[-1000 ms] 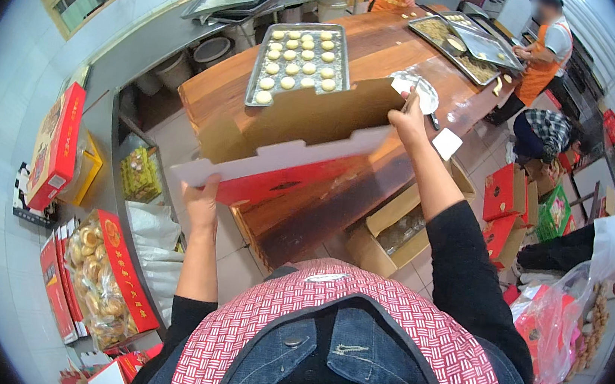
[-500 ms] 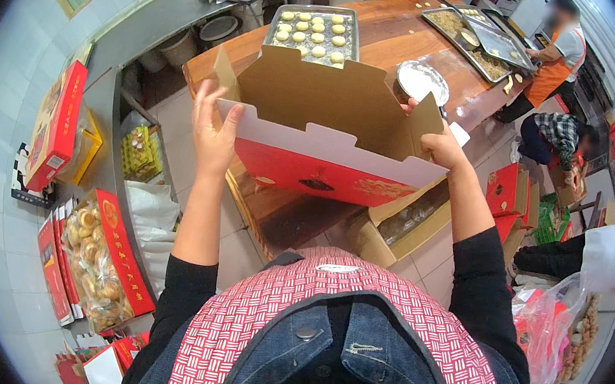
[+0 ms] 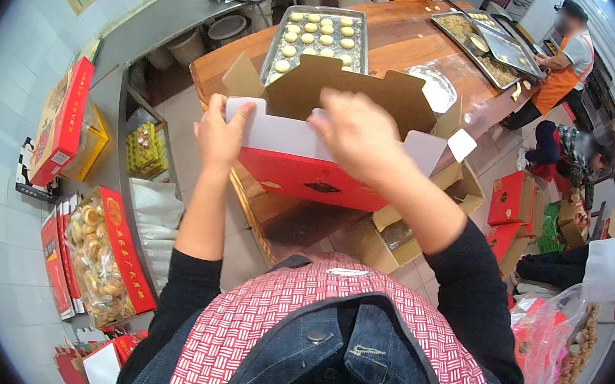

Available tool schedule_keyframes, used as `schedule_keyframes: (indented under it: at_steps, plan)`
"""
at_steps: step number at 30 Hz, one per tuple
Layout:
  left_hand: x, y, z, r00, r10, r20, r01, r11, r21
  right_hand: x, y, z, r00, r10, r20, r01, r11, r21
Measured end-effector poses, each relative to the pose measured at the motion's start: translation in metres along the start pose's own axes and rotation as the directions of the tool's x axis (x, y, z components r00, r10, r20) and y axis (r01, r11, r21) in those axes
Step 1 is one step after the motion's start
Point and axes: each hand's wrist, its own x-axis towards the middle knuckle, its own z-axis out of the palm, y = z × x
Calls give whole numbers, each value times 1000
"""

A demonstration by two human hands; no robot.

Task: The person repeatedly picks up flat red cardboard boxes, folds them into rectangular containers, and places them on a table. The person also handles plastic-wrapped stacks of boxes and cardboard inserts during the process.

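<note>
In front of me is a red cardboard box (image 3: 309, 177) with its top flaps up, brown inside and pale along the near flap. My left hand (image 3: 221, 134) pinches the left end of that near flap, thumb on the pale side and fingers round the edge. Over the middle of the same flap is my right hand (image 3: 359, 131), its fingers smeared by motion. Whether it touches the flap I cannot tell. Beyond the box, a metal tray (image 3: 365, 44) of round pale dough pieces lies on the wooden table (image 3: 395, 32), partly hidden by the box's far flap.
A white powdery bowl (image 3: 438, 92) stands right of the tray. Below the box is an open brown carton (image 3: 380, 248). Bagged pastries (image 3: 94, 256) in a red box are at the left. A person in an orange apron (image 3: 559, 83) works at the far right; another person (image 3: 563, 148) bends nearby.
My right hand has left the box's right corner and moved left over the near flap's middle. My left hand keeps its hold at the left end. The far flaps have shifted.
</note>
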Motion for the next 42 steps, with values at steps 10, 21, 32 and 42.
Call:
schedule_keyframes:
  at_steps: [10,21,32,42]
  plan:
    - [-41,13,24,834,460,-305,-267,820,506,-8,35,97,946,188,262,-220,970,99]
    - [-9,-9,-2,880,356,315,-353,933,-69,-72,55,-16,525,53,-849,149,977,153]
    - [16,3,0,574,193,796,-147,980,-132,-115,106,45,801,572,-173,-491,795,357]
    - [-16,12,18,690,302,657,-570,786,238,-114,102,44,803,554,-222,-510,830,226]
